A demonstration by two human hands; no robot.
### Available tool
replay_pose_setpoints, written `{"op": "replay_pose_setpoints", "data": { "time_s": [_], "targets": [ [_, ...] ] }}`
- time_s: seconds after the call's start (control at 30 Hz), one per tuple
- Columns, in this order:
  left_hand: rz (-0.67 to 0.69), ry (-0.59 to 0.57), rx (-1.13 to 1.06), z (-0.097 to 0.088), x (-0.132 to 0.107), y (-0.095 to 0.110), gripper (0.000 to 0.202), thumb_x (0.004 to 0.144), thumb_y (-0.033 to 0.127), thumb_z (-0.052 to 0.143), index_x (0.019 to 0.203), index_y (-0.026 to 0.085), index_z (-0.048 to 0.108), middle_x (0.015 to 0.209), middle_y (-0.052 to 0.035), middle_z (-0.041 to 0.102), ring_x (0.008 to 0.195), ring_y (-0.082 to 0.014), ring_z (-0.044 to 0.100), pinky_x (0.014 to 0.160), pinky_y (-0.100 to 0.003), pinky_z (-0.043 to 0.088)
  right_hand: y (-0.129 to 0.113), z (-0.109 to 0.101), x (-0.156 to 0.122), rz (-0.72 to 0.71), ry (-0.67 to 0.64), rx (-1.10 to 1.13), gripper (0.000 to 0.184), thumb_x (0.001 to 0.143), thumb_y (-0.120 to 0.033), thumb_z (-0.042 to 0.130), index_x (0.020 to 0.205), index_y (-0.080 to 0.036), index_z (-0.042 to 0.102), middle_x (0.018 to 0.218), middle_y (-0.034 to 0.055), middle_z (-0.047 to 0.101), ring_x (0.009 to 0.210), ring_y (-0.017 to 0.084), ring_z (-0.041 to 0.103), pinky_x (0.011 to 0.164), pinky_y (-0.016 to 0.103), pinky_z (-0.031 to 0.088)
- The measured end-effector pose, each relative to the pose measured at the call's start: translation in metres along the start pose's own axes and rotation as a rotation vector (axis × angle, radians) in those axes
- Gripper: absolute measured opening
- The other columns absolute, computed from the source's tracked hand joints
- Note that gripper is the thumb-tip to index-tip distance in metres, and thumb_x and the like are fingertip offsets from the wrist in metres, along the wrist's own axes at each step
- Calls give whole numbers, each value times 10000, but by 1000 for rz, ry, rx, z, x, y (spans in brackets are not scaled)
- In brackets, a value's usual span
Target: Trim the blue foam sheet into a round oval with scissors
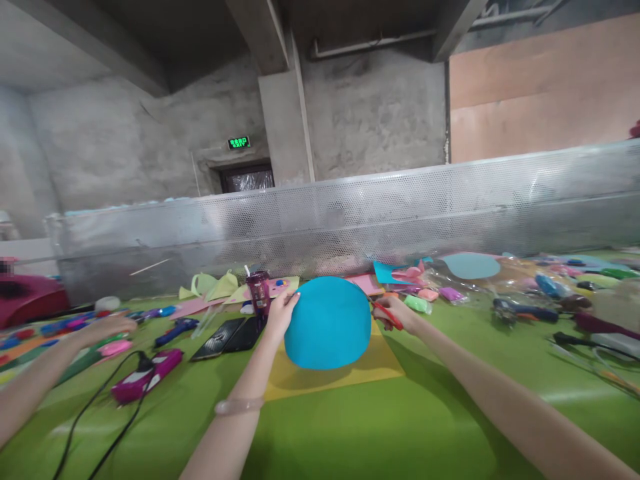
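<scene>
A rounded piece of blue paper [327,327] is held up in front of me, above a yellow sheet [385,367] on the green table. My left hand [283,313] pinches the paper at its left edge. On the other side, my right hand [395,313] is closed around red-handled scissors [389,315]. Their blades lie at the paper's upper right edge; whether they are apart is too small to tell. A pale bangle [239,405] circles my left wrist.
A co-worker's hand [107,327] reaches in at the left. Near it lies a purple power strip [147,377] with a black cord. Two phones [220,339] and a dark cup with a straw [259,293] stand left of the paper. A glue gun [525,311] lies right. A perforated metal barrier [350,213] runs behind.
</scene>
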State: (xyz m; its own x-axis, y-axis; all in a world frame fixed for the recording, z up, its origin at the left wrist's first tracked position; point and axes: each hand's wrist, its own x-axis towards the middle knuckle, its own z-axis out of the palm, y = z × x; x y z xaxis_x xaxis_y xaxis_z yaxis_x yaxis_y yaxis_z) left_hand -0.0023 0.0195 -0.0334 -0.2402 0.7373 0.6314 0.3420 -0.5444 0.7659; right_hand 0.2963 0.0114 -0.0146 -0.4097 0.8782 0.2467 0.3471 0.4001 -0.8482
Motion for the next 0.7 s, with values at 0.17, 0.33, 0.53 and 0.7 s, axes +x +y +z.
{"op": "replay_pose_setpoints", "data": {
  "time_s": [0.17, 0.33, 0.53, 0.7],
  "targets": [
    [-21, -14, 0, 0, 0, 0, 392, 670, 497, 572, 863, 160, 629, 808, -74, 669, 787, -228, 613, 749, -349, 445, 3, -1, 1, -6, -9, -24, 114, 634, -219, 481, 550, -168, 424, 422, -52, 430, 353, 68, 437, 373, 193, 326],
    [-34, -23, -7, -1, 0, 1, 384, 675, 490, 572, 867, 162, 630, 829, -75, 672, 798, -226, 615, 749, -342, 449, 5, -2, 3, 0, -22, -49, 120, 650, -243, 483, 570, -164, 440, 422, -47, 440, 354, 72, 448, 364, 190, 331],
    [-20, -38, 9, -2, 2, -2, 377, 690, 480, 559, 877, 158, 622, 859, -74, 665, 827, -224, 607, 759, -334, 443, 14, -3, 7, -23, -20, -42, 170, 655, -266, 498, 545, -170, 412, 415, -46, 433, 339, 72, 439, 353, 193, 337],
    [26, -29, 34, -2, 1, 1, 336, 704, 453, 552, 860, 163, 617, 883, -68, 660, 863, -221, 595, 783, -329, 432, 17, -5, 7, -28, -21, -53, 161, 656, -260, 496, 542, -170, 428, 407, -41, 440, 334, 76, 440, 342, 193, 336]
  ]
}}
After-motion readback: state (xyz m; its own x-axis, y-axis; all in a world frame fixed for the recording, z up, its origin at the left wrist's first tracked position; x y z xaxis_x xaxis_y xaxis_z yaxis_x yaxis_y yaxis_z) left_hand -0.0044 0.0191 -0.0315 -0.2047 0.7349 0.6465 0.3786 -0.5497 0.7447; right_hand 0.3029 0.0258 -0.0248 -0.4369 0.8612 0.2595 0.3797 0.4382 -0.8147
